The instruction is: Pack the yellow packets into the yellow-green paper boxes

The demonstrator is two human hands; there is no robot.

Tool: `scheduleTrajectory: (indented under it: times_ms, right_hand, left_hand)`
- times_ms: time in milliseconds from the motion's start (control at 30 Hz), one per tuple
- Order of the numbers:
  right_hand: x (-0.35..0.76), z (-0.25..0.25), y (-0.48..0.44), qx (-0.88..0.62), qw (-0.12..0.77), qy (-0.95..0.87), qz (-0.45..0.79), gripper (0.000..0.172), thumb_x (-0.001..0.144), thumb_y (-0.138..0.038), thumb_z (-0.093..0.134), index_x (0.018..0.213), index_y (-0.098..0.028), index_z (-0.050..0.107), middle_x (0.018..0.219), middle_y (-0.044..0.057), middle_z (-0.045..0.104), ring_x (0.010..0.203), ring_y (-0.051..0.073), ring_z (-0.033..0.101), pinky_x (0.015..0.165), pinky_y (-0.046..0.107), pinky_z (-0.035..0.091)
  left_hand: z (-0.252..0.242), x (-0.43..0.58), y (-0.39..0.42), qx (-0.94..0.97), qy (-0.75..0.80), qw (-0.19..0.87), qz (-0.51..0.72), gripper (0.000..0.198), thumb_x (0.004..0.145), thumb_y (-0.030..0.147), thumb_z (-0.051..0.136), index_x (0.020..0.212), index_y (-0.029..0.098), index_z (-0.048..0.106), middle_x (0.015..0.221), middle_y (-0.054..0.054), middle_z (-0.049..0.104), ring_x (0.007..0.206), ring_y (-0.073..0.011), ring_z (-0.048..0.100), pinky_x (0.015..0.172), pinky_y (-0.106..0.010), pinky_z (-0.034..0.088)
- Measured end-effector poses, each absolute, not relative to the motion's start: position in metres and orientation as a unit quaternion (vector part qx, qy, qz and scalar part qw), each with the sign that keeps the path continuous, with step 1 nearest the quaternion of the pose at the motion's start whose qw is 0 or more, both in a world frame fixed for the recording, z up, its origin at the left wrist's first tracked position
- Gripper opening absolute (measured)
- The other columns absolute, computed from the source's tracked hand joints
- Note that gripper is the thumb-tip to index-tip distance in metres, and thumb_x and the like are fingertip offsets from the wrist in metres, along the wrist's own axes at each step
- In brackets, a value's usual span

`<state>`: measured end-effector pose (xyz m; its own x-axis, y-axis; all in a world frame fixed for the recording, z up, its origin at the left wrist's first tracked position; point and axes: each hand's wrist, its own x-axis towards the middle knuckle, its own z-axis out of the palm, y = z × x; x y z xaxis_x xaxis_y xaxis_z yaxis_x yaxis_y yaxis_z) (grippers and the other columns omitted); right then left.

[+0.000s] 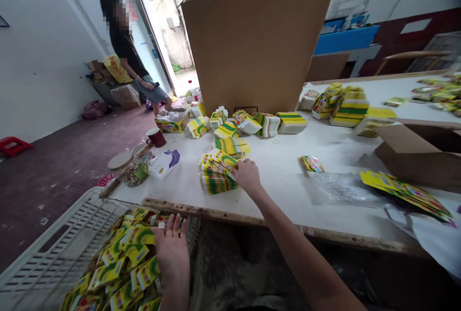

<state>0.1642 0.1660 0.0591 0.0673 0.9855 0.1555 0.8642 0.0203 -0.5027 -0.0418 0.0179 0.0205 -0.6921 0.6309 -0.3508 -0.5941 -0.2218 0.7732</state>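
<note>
My right hand [247, 174] is closed at the edge of a fanned stack of flat yellow-and-green printed packets [218, 184] on the white table. Its fingers pinch a packet at the stack's right side. My left hand [173, 246] is at the right part of a white plastic crate [77, 229], its fingers stretched and apart. Beneath and beside that hand lies a heap of small filled yellow packets [124, 258]. Just behind the fanned stack rests another pile of flat packets [232, 147].
A row of packet stacks [266, 124] runs along a tall cardboard sheet [255, 42]. To the left are a mug [156, 137], a tissue pack [163, 163] and a jar [134, 174]. An open carton [414, 152] stands right. A person [131, 56] is by the doorway.
</note>
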Motion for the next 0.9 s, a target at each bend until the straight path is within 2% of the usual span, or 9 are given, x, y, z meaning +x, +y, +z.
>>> scheduleTrajectory:
  times_ms: [133,233,367,533,633,733,833,900]
  right_hand:
    - [0.160,0.052,0.162,-0.682,0.235,-0.683,0.117,0.025,0.080,-0.030,0.067,0.097,-0.012,0.064,0.103,0.016,0.062,0.099,0.029,0.055,0.083,0.037,0.041]
    - [0.160,0.053,0.157,-0.667,0.243,-0.695,0.118,0.024,0.080,-0.026,0.067,0.100,-0.015,0.062,0.105,0.015,0.061,0.098,0.028,0.056,0.083,0.035,0.040]
    - [0.163,0.050,0.162,-0.647,0.267,-0.701,0.137,0.024,0.078,-0.022,0.068,0.099,-0.015,0.058,0.100,0.014,0.062,0.093,0.027,0.057,0.080,0.034,0.040]
    - [0.171,0.051,0.168,-0.620,0.325,-0.692,0.179,0.024,0.077,-0.015,0.065,0.096,-0.017,0.050,0.092,0.007,0.061,0.082,0.020,0.057,0.071,0.029,0.039]
    - [0.174,0.061,0.155,-0.583,0.354,-0.700,0.211,0.022,0.076,-0.014,0.063,0.090,-0.020,0.047,0.082,0.000,0.058,0.072,0.016,0.055,0.065,0.026,0.039]
    - [0.170,0.069,0.121,-0.509,0.355,-0.729,0.289,0.026,0.072,-0.014,0.068,0.086,-0.021,0.047,0.069,-0.006,0.053,0.061,0.012,0.051,0.057,0.022,0.038]
    - [0.158,0.066,0.079,-0.379,0.340,-0.700,0.500,0.029,0.066,-0.008,0.068,0.085,-0.020,0.049,0.070,-0.006,0.053,0.060,0.011,0.049,0.053,0.021,0.037]
    - [0.147,0.060,0.054,-0.374,0.367,-0.643,0.558,0.029,0.064,-0.007,0.069,0.080,-0.019,0.048,0.069,-0.005,0.050,0.060,0.011,0.046,0.053,0.021,0.036]
  left_hand:
    - [0.018,-0.015,0.018,0.055,0.482,0.440,0.756,0.024,0.089,0.037,0.049,0.103,0.018,0.056,0.105,-0.008,0.061,0.090,-0.0150,0.061,0.078,-0.028,0.051]
    - [0.017,0.002,0.020,0.103,0.474,0.492,0.723,0.032,0.080,0.035,0.063,0.108,0.018,0.058,0.102,-0.008,0.063,0.084,-0.0150,0.062,0.068,-0.025,0.051]
    - [0.015,0.015,0.021,0.150,0.474,0.535,0.683,0.047,0.068,0.039,0.076,0.107,0.017,0.061,0.095,-0.007,0.066,0.077,-0.0136,0.062,0.064,-0.022,0.051]
    - [0.009,0.020,0.020,0.169,0.488,0.549,0.657,0.047,0.066,0.039,0.079,0.104,0.016,0.063,0.088,-0.005,0.067,0.070,-0.0117,0.061,0.062,-0.021,0.050]
    - [0.009,0.022,0.022,0.197,0.477,0.557,0.651,0.045,0.069,0.040,0.076,0.105,0.016,0.063,0.091,-0.007,0.068,0.073,-0.0133,0.062,0.063,-0.023,0.051]
    - [0.016,0.024,0.026,0.227,0.399,0.547,0.700,0.051,0.065,0.045,0.078,0.108,0.020,0.064,0.107,-0.009,0.065,0.094,-0.0208,0.063,0.076,-0.030,0.054]
    - [0.028,0.028,0.030,0.207,0.314,0.557,0.740,0.049,0.068,0.049,0.074,0.107,0.021,0.064,0.111,-0.009,0.063,0.107,-0.0256,0.058,0.088,-0.036,0.051]
    - [0.037,0.032,0.030,0.189,0.285,0.571,0.746,0.046,0.073,0.051,0.068,0.107,0.021,0.064,0.107,-0.009,0.063,0.105,-0.0259,0.058,0.088,-0.037,0.050]
